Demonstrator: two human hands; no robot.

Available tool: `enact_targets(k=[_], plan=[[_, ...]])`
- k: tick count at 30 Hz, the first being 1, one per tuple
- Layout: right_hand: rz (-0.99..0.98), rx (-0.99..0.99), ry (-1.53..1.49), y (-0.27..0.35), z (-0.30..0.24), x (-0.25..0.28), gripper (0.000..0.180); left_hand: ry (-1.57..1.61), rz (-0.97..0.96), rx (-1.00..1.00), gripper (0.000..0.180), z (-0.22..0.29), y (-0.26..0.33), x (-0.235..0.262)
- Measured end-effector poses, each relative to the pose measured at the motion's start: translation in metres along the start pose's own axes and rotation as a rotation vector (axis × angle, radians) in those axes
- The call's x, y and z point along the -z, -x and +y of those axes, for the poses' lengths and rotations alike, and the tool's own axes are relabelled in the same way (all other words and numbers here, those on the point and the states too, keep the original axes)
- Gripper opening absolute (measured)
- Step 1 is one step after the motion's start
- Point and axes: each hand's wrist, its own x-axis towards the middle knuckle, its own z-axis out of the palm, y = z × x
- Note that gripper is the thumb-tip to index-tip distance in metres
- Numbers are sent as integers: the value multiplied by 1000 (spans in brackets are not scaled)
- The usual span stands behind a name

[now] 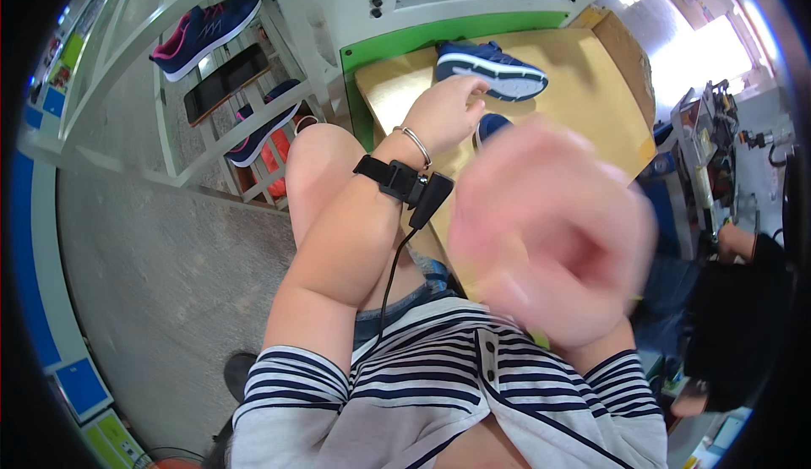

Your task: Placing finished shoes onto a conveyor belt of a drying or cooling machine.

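Note:
My left hand reaches over the table beside a navy shoe with a white sole, which lies tipped so its sole faces me. The fingers are loosely bent and apart, with nothing seen between them; whether they touch the shoe is unclear. Close to the camera, my right hand is large and smeared by motion. Its fingers look curled, but what they hold, if anything, cannot be made out. Part of a second navy shoe shows on the table between my hands, mostly hidden by the right one.
The pale yellow table has a green edge and a cardboard piece at its right. On the left, a white rack carries navy-and-pink shoes and a dark flat panel. Another person is at the right.

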Motion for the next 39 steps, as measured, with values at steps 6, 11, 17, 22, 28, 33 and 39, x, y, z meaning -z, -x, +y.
enact_targets(k=[6,11,17,22,28,33,39], plan=[[-142,472,-510,12,-36,22,17,-132,-4,-74,32,3,1,3],[-156,540,-568,25,-31,26,16,-121,5,-58,32,2,-2,1],[-140,581,-615,29,-30,40,16,-119,-9,-28,34,1,1,-1],[-171,600,-660,30,-28,34,17,-133,-36,-14,34,6,3,-1],[-185,620,-680,33,-24,33,18,-130,-34,-19,34,4,2,1],[-171,631,-678,37,-25,38,20,-145,-50,-8,35,4,3,1],[-174,624,-668,37,-26,41,22,-136,-53,5,35,7,2,-2]])
